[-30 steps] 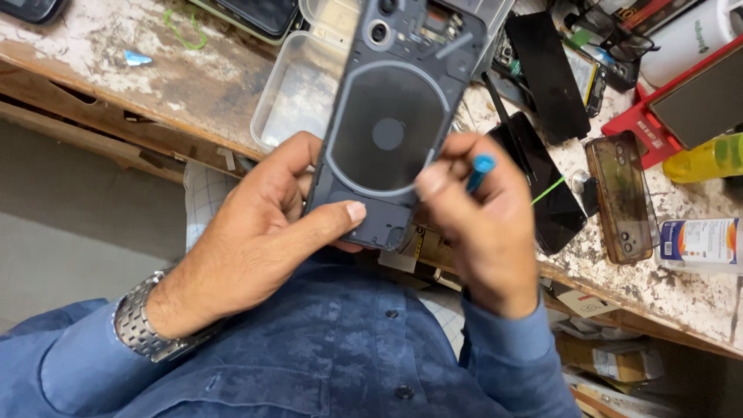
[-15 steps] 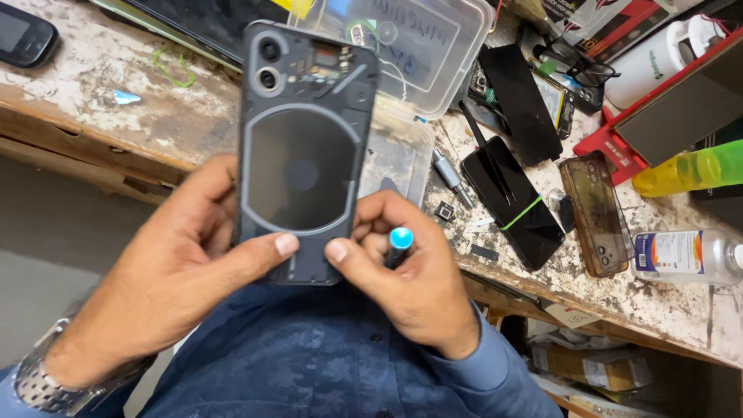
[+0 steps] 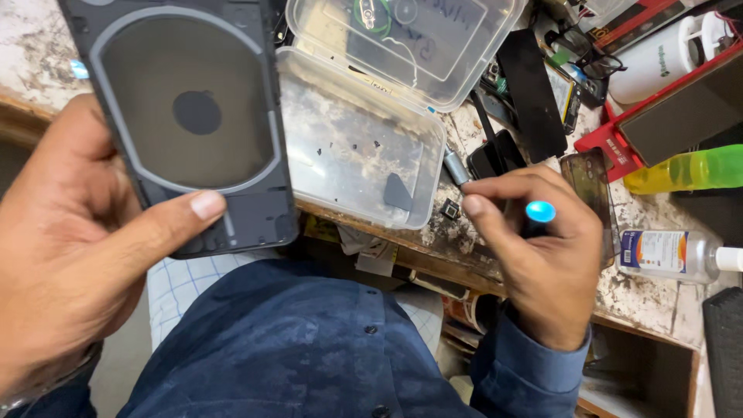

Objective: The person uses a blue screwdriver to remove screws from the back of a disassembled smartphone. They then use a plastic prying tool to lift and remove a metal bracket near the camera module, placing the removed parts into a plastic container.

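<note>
at a stained, cluttered workbench [image 3: 46, 46], the left hand [image 3: 70, 255] grips a dark phone back [image 3: 186, 124], thumb pressed on its lower edge. right of it sits a clear plastic tray [image 3: 348, 147]. the right hand [image 3: 542, 248] is closed around a blue-capped screwdriver [image 3: 539, 213], near the bench's front edge.

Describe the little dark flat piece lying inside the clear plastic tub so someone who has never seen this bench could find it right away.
Start at the worn wooden workbench and find the open clear plastic tub at its front edge, between the dark phone back in the left hand and the right hand. In the tub's near right corner lies a dark pick, rounded and triangular, far larger than the tiny black screws scattered beside it.
</note>
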